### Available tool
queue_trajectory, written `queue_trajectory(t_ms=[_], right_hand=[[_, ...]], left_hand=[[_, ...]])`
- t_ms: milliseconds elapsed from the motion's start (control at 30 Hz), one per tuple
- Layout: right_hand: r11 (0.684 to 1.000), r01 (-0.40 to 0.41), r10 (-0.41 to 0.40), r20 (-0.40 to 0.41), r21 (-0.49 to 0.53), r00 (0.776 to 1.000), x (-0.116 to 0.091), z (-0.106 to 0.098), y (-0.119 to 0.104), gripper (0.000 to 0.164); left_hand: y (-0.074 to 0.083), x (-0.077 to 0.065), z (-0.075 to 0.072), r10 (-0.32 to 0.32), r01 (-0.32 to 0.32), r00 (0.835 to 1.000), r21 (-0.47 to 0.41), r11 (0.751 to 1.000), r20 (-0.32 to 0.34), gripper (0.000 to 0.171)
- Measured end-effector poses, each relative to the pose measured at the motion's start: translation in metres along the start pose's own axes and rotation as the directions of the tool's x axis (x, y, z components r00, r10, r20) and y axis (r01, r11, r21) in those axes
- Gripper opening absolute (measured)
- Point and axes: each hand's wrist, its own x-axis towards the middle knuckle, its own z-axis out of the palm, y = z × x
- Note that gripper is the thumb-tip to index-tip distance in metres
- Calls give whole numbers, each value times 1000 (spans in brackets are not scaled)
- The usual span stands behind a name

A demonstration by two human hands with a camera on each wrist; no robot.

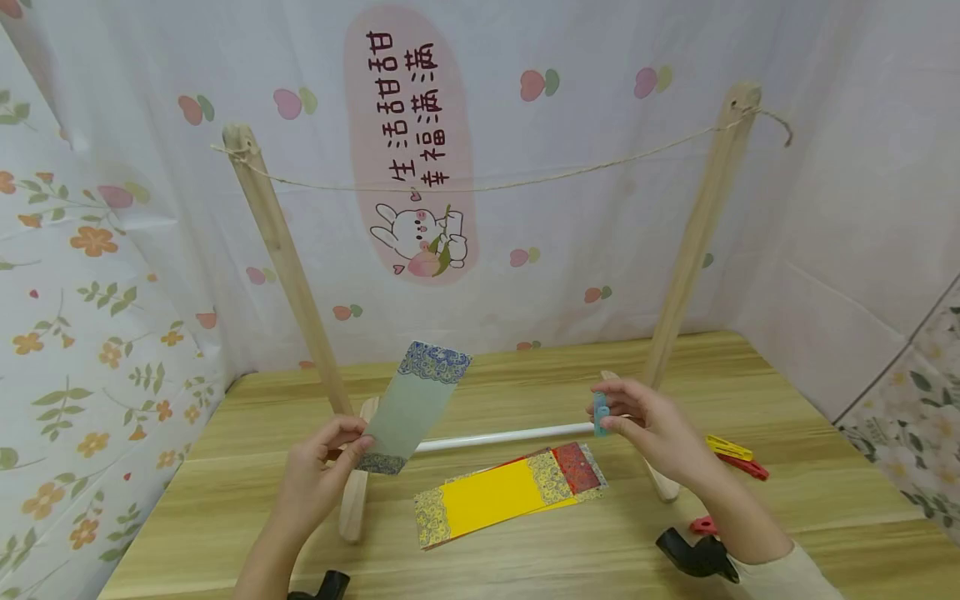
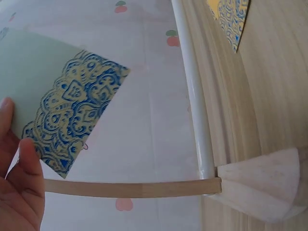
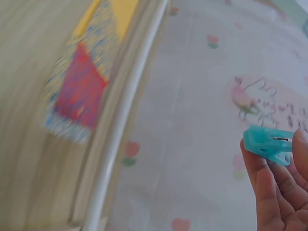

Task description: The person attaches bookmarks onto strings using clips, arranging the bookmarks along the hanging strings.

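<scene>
My left hand (image 1: 322, 467) pinches a pale green paper card (image 1: 412, 408) by its lower edge, between thumb and fingers. Blue-and-gold lace patterns run across both ends of the card, seen close up in the left wrist view (image 2: 77, 106). A light blue clothespin (image 1: 601, 414) is between the thumb and fingers of my right hand (image 1: 648, 429); the right wrist view shows the clothespin (image 3: 267, 143) with its metal spring. Both hands are raised over the table, below a thin string (image 1: 517, 185) tied between two wooden posts.
The left post (image 1: 288, 267) and right post (image 1: 701, 242) stand on wooden feet, joined low down by a white rod (image 1: 510, 436). Yellow and red patterned cards (image 1: 491, 500) lie stacked in front. At right are a yellow clothespin (image 1: 729, 447), red ones, and a black curved piece (image 1: 697, 554).
</scene>
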Motion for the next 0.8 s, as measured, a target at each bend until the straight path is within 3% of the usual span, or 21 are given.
queue_trajectory(t_ms=[100,433,800], right_hand=[[997,16,-17,10,70,1000,8,5,-9,31],[973,48,-47,-8,224,999,37,18,-39,33],[964,125,-129,-1,235,992,67,23,-80,30]], left_hand=[[0,1,0,-28,27,999,-12,1000,-35,19],[3,3,4,-30,21,992,-78,997,-121,20],[7,11,2,-83,40,965,-173,984,-250,13]])
